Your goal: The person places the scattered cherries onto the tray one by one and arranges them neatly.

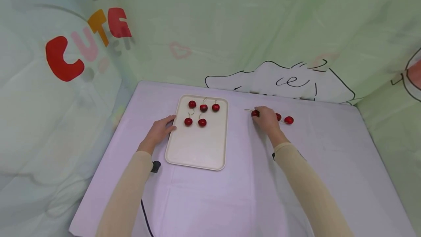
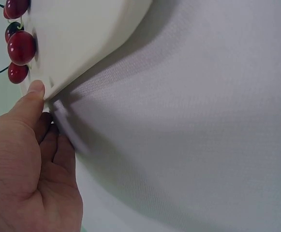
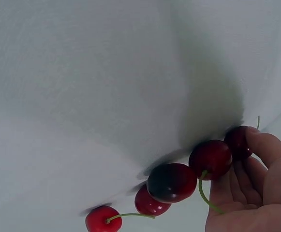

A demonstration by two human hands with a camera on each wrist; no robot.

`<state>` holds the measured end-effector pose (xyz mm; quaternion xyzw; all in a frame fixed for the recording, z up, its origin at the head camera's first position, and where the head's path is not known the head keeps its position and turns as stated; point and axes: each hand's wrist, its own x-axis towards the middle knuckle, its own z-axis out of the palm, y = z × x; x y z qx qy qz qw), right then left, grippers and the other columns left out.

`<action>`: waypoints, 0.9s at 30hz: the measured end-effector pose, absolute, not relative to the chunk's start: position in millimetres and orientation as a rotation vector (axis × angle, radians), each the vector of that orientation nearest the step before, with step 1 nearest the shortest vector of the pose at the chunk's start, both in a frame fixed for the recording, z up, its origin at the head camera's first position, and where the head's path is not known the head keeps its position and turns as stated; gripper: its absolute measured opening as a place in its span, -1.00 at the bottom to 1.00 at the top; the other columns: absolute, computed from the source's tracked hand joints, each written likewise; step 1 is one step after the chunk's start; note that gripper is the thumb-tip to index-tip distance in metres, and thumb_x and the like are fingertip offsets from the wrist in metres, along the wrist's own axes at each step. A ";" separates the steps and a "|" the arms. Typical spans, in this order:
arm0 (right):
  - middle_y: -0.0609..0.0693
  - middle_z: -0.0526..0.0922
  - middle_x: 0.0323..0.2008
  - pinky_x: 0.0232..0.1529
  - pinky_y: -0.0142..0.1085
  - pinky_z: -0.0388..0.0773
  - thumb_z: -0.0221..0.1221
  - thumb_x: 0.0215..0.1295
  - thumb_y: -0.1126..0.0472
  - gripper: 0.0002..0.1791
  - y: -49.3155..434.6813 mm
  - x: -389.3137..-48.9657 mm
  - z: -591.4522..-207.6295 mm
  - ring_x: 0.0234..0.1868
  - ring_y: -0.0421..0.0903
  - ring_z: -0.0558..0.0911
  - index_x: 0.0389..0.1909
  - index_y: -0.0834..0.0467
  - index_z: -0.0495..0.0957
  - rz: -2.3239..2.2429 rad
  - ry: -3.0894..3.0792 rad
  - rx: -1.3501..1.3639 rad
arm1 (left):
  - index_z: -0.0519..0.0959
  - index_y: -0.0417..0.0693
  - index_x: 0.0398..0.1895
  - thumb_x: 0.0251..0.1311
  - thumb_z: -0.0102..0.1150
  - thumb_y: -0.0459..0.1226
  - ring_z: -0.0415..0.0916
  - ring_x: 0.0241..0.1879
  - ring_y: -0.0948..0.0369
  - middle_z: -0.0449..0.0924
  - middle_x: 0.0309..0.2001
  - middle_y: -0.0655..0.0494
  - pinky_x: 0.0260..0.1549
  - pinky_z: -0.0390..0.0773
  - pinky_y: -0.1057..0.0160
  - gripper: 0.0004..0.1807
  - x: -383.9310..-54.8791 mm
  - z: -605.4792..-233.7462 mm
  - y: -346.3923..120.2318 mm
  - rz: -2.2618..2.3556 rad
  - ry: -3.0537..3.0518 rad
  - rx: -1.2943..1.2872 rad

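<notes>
A cream rectangular tray [image 1: 196,145] carries several dark red cherries with stems, among them one cherry [image 1: 202,122] in the front row. On the tray's left edge is my left hand [image 1: 158,131]; the left wrist view shows its thumb [image 2: 36,89] on the rim and the other fingers below it. To the right of the tray, my right hand [image 1: 267,120] pinches a cherry [image 3: 238,142] between thumb and fingers, at the cloth. Several more cherries lie in a row beside that hand, including a bright red cherry [image 3: 103,220] at the row's far end and a darker cherry [image 3: 172,182].
A pale lilac cloth [image 1: 210,200] covers the table. Printed fabric curtains [image 1: 230,21] hang along the back and both sides. A black cable [image 1: 146,217] runs beside my left forearm to the table's front.
</notes>
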<state>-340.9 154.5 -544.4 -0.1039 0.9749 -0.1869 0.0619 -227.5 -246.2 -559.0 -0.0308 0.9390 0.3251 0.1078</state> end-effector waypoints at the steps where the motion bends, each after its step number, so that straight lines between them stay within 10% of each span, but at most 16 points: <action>1: 0.29 0.47 0.12 0.22 0.07 0.36 0.16 0.21 0.26 -0.51 154.3 -340.7 -544.4 0.17 0.22 0.40 0.16 0.33 0.40 -0.563 2.954 -0.316 | 0.19 0.09 0.37 0.27 0.04 -0.11 0.05 0.39 0.07 0.15 0.39 0.05 0.38 0.11 0.08 -0.40 -227.7 -558.9 -246.0 0.957 2.764 -0.088; 27: 0.15 0.63 -0.14 -0.09 -0.14 0.58 0.24 0.16 0.09 -0.56 71.6 -299.2 -540.7 -0.17 0.02 0.56 0.02 0.25 0.53 -0.982 3.007 -0.347 | 0.17 0.07 0.38 0.28 0.03 -0.12 0.03 0.40 0.06 0.13 0.39 0.04 0.38 0.09 0.08 -0.40 -226.7 -555.3 -245.0 0.951 2.747 -0.100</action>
